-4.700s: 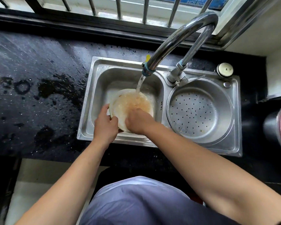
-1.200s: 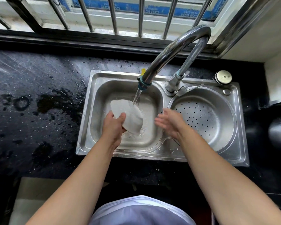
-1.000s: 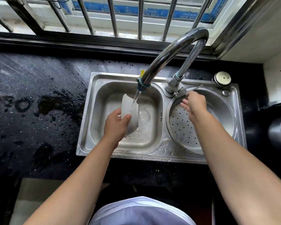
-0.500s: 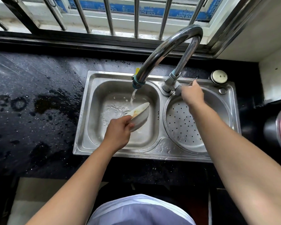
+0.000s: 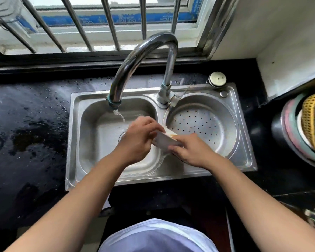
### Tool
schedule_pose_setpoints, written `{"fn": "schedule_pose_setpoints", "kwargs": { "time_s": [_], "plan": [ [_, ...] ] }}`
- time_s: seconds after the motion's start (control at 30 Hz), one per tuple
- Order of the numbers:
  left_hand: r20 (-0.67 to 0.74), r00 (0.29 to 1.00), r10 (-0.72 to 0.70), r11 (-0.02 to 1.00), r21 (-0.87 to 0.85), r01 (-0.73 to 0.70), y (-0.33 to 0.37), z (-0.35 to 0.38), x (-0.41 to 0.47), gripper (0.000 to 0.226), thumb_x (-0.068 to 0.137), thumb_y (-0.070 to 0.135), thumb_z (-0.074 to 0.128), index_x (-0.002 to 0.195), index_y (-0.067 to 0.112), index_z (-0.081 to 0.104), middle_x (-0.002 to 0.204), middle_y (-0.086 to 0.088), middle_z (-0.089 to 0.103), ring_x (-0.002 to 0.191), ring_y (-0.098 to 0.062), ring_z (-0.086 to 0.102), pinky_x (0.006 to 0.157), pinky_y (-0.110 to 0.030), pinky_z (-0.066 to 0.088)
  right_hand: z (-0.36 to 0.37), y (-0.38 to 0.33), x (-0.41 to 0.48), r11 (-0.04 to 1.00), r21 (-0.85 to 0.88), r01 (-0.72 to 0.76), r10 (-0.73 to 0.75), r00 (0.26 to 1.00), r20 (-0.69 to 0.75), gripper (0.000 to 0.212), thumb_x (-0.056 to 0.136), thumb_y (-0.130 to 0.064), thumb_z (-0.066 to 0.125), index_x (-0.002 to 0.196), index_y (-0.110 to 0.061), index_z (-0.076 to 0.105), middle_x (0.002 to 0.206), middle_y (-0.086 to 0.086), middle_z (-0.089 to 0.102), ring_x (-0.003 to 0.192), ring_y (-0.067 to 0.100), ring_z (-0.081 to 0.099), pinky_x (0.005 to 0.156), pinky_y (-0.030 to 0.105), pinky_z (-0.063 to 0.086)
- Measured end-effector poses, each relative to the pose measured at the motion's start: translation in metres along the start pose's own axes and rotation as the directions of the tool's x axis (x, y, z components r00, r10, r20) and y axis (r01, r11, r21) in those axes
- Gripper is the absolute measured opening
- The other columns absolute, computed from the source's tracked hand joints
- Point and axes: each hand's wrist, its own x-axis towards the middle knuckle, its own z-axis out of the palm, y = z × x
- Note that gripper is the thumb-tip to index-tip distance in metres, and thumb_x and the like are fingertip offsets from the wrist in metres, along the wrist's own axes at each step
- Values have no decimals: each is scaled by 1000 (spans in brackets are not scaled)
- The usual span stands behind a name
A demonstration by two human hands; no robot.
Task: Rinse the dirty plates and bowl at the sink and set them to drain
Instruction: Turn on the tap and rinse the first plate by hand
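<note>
Sink [image 5: 76, 142]: stainless, two basins, set in a wet black surface [image 5: 25, 142] below a barred window.
Tap [image 5: 140, 57]: curved spout over the left basin, a thin stream of water [image 5: 120, 115] falling.
Bowl [image 5: 164, 140]: white, tilted on its side, orange residue at the rim; held above the divider between the basins, beside the perforated right basin [image 5: 202, 124].
Left hand [image 5: 138, 139]: fingers closed over the bowl's left edge.
Right hand [image 5: 191, 151]: fingers curled around the bowl's right side.
Far right edge: a stack of rimmed items, blurred.
</note>
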Motion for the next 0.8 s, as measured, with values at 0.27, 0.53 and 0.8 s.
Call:
{"fn": "schedule_pose_setpoints", "kwargs": {
  "time_s": [0.27, 0.53, 0.8],
  "plan": [
    [126, 941, -315, 949, 11, 316, 0, 80, -17, 59, 102, 20, 59, 157, 11, 38, 157, -11, 44, 147, -28, 37, 121, -36, 27, 3, 53, -9, 504, 848, -167, 506, 852, -132, 12, 100, -24, 66, 102, -14, 73, 99, 6, 80, 94, 25, 74, 88, 49, 59],
    [413, 832, -372, 915, 313, 254, -15, 149, -69, 67, 105, 32, 42, 165, 10, 20, 175, -16, 8, 160, -32, 16, 131, -42, 17, -2, 87, 1, 42, 999, -14, 644, 765, -16, 11, 100, -18, 65, 111, -14, 64, 102, 1, 80, 100, 20, 75, 78, 40, 63],
    [452, 795, -405, 866, 469, 174, -14, 164, -74, 73, 106, 37, 34, 166, 8, 4, 174, -19, -12, 161, -38, 3, 129, -52, 17, 20, 71, 36, 876, 358, -323, 456, 798, -394, 30, 98, -33, 62, 101, -6, 73, 95, 14, 73, 89, 29, 63, 72, 30, 42]
  ]
}}
